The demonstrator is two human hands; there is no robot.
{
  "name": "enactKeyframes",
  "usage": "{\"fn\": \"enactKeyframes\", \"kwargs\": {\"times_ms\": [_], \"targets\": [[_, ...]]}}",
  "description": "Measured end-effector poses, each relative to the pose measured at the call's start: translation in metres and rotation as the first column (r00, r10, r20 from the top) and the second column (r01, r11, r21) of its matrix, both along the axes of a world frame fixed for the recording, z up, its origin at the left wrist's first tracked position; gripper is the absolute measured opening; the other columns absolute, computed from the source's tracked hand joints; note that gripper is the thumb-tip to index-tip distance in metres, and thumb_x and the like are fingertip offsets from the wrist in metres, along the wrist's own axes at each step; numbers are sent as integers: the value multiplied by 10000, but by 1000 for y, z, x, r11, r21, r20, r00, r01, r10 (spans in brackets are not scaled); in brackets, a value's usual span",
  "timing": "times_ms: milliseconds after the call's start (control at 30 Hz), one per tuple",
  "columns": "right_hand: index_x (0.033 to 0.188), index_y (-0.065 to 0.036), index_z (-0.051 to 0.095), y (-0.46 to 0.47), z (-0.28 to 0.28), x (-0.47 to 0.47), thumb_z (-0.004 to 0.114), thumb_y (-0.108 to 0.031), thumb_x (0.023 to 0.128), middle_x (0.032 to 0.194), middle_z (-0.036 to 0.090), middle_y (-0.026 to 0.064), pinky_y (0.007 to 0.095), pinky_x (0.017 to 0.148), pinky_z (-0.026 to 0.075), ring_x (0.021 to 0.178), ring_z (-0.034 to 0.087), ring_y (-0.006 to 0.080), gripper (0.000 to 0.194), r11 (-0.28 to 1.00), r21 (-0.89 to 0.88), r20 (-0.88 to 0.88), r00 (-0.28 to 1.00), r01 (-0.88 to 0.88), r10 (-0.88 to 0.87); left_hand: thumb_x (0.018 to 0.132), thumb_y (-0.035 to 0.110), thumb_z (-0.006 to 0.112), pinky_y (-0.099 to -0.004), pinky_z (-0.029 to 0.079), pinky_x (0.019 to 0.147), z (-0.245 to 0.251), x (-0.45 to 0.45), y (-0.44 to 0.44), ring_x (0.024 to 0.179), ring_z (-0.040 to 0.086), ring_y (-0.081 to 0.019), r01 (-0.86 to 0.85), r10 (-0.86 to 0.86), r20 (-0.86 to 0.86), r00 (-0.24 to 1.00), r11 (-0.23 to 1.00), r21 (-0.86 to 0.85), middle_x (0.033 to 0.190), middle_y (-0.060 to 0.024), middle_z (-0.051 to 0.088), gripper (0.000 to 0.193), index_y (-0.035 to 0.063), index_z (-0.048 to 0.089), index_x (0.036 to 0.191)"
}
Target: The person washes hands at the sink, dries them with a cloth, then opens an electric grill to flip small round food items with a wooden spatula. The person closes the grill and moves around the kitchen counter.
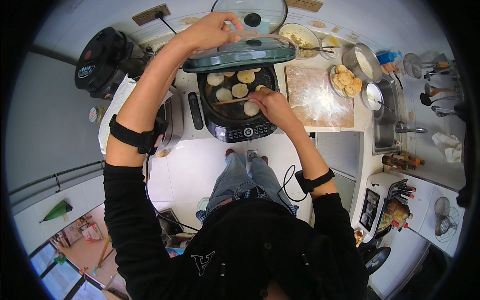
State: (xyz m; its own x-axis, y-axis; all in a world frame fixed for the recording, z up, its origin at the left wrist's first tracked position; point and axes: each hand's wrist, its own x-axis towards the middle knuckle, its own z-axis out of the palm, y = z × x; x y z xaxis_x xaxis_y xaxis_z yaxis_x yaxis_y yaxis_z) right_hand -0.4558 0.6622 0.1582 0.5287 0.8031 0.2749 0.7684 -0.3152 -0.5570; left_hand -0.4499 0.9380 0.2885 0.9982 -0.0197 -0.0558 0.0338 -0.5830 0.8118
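My left hand (215, 32) grips the handle of a glass pan lid (240, 56), holding it tilted above the far side of a black round pan (225, 108). The pan sits on an electric cooker base (242, 132) with a control panel. In the pan lie several round flat cakes (240, 90), some pale, some lightly browned. My right hand (272, 105) is low over the pan's right side, shut on a thin wooden stick or spatula (231, 101) that points left across the pan. One small yellowish cake (259, 88) shows just beyond my right fingers.
Right of the pan lies a floured wooden board (307, 112) with a plate of browned cakes (345, 80). Behind stand a bowl of filling (300, 39) with chopsticks, a metal bowl of flour (362, 62) and another glass lid (270, 9). A sink (384, 127) is at right, a black appliance (99, 60) at left.
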Motion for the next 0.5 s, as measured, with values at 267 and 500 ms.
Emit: {"fn": "enactKeyframes", "kwargs": {"times_ms": [267,500], "targets": [[948,-6,729,-61,23,-2,679,-150,941,829,708,183,412,662,546,722,677,387,153,961,-87,28,965,264,-263,894,137,734,-315,422,626,2,-1,-2,699,555,-115,-2,2,-3,1000,1000,-20,749,-27,625,256,69,672,1133],[878,-40,652,-63,6,-42,671,-146,925,696,663,197,470,573,537,618,662,387,118,921,-175,161,933,347,-321,926,119,720,-250,445,675,5,-4,-4,766,536,-84,9,-7,-55,998,1000,23,844,20,582,207,96,658,1121]]}}
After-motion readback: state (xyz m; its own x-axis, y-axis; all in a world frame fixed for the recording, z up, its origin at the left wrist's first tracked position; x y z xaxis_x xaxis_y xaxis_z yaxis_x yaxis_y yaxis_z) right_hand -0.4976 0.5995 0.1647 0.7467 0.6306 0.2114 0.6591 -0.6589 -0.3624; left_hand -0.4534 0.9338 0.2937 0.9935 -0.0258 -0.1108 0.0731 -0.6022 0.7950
